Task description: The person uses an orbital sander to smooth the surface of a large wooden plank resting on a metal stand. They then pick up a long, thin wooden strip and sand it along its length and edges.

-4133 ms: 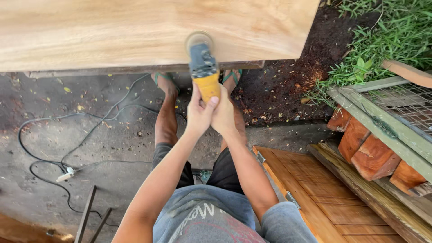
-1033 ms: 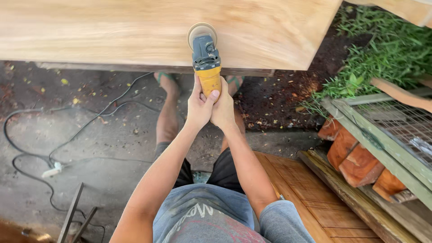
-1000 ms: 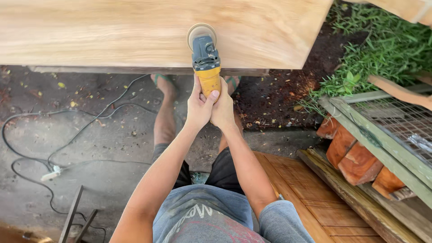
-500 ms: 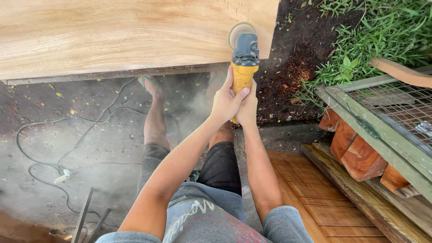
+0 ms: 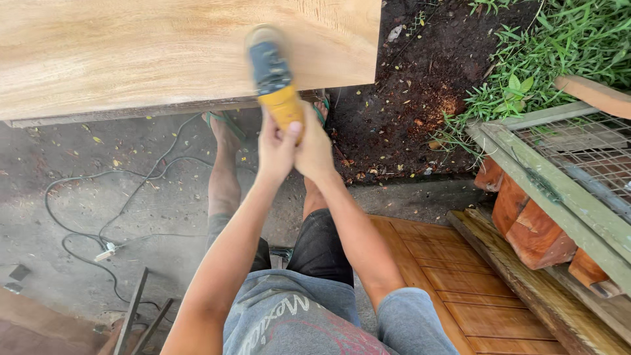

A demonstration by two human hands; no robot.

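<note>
since half a second ago the grinder (image 5: 273,79) has slid left from the board's (image 5: 131,59) right corner, both the left hand (image 5: 276,148) and right hand (image 5: 314,148) with fingers wrapped tight around its yellow handle, and i'd worry the cord (image 5: 131,197) or sandalled feet could get caught if it kicks off the near edge.

The grinder (image 5: 273,75) head is motion-blurred, disc indistinct.

Setting: outdoors, daylight | Ground: grey concrete (image 5: 85,217) littered with small leaves, dark soil (image 5: 420,85) beyond | Right: green weeds (image 5: 559,52), wire-mesh frame (image 5: 578,158) over reddish wood blocks (image 5: 532,227) | Lower right: slatted wooden panel (image 5: 460,289) | Left: black cable (image 5: 98,197) looped across concrete
</note>
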